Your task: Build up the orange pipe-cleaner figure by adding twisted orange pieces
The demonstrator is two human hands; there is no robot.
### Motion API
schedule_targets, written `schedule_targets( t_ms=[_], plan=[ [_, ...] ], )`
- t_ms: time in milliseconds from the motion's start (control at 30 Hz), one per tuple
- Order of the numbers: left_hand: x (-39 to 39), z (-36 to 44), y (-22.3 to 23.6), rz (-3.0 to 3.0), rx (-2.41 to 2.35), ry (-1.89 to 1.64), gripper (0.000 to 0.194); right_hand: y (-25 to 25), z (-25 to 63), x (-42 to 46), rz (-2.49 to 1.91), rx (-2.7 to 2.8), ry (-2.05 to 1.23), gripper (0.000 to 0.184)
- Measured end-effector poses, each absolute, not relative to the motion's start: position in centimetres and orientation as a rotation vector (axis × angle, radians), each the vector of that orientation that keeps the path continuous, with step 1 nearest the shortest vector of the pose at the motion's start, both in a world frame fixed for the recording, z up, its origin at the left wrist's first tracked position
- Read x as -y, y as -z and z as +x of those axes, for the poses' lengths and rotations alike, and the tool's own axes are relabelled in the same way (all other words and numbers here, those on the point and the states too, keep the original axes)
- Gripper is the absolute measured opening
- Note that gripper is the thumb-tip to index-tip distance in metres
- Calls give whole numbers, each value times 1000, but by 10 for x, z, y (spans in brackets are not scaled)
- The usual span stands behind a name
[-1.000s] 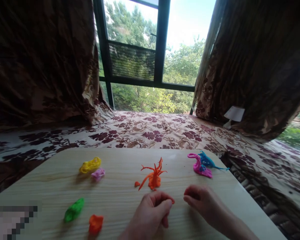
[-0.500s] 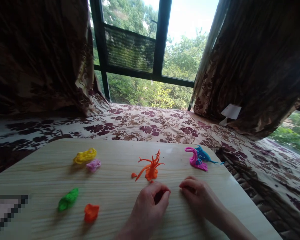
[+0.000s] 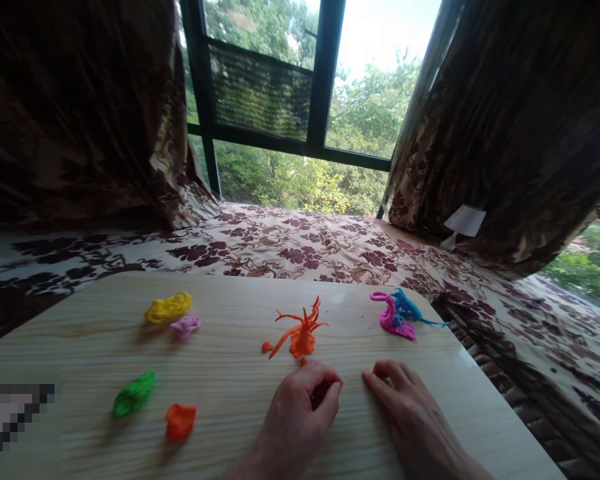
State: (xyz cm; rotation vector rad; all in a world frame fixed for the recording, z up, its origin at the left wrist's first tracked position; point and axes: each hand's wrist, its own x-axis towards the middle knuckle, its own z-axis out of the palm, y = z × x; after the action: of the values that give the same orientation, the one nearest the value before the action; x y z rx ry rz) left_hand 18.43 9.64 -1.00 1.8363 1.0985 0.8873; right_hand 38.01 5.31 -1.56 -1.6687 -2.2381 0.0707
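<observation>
My left hand [image 3: 295,420] rests on the light wooden table [image 3: 240,407] with its fingers curled over a small bit of orange clay. My right hand [image 3: 413,417] lies beside it, palm down, fingers stretched fairly flat on the wood, holding nothing that I can see. Just beyond both hands stands an orange clay figure [image 3: 300,333] with several thin strands, and a small orange ball [image 3: 267,347] lies at its left.
A pink and blue clay figure [image 3: 397,313] sits at the table's far right. Yellow [image 3: 169,307] and pale pink [image 3: 185,325] lumps lie at the far left, green [image 3: 133,395] and orange [image 3: 181,421] lumps nearer left. A floral cloth [image 3: 300,247], curtains and a window lie beyond.
My right hand has flattened from a loose curl onto the table. The left hand stays curled over the clay bit. The view has tipped down slightly.
</observation>
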Motion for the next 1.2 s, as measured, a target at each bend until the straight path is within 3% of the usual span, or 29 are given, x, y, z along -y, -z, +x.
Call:
schedule_targets(
  t_ms=[233,500,767,1000,1200],
  plan=[
    [-96,184,12,1862,-1102,-876,19,25,393,-47,-1721,2268,45,56],
    [-96,185,12,1890,-1105,-918,21,13,382,-51,-1707,2354,104,55],
    [-96,187,13,1972,-1127,-923,27,36,390,-33,-1537,2417,481,57],
    [-96,186,10,1919,-1120,-915,26,26,387,-36,-1661,2434,377,57],
    [-95,186,12,1916,-1124,-893,27,42,391,-27,-1488,2362,415,55]
  ],
)
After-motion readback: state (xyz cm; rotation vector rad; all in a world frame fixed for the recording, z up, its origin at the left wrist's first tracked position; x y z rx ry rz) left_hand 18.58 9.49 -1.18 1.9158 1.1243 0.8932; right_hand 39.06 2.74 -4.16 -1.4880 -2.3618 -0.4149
